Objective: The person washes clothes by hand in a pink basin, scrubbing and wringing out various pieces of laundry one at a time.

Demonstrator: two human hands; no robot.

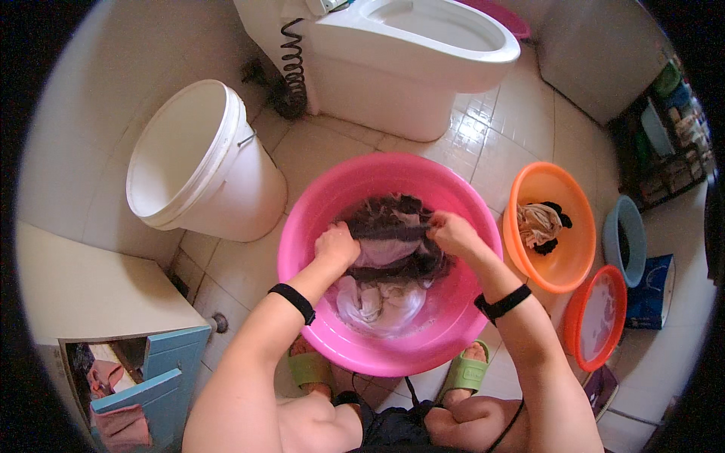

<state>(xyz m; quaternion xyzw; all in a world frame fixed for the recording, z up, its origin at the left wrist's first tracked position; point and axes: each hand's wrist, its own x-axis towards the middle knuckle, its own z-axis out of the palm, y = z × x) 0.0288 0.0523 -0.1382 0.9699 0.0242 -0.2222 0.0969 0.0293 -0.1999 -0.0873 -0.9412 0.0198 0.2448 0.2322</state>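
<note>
A large pink basin (pixel 317 204) sits on the tiled floor between my feet, holding soapy water and wet clothes. My left hand (pixel 336 245) and my right hand (pixel 451 232) both grip a dark striped garment (pixel 393 219), stretched between them above the water. A pale white and lilac cloth (pixel 377 302) lies under it in the basin. Each wrist wears a black band.
A white bucket (pixel 196 162) stands at the left, a white toilet (pixel 408 60) behind the basin. To the right are an orange basin (pixel 570 249) with clothes, a blue-grey basin (pixel 625 238), a red-rimmed basin (pixel 600 317) and a blue packet (pixel 651 291). A blue cabinet (pixel 162 362) is lower left.
</note>
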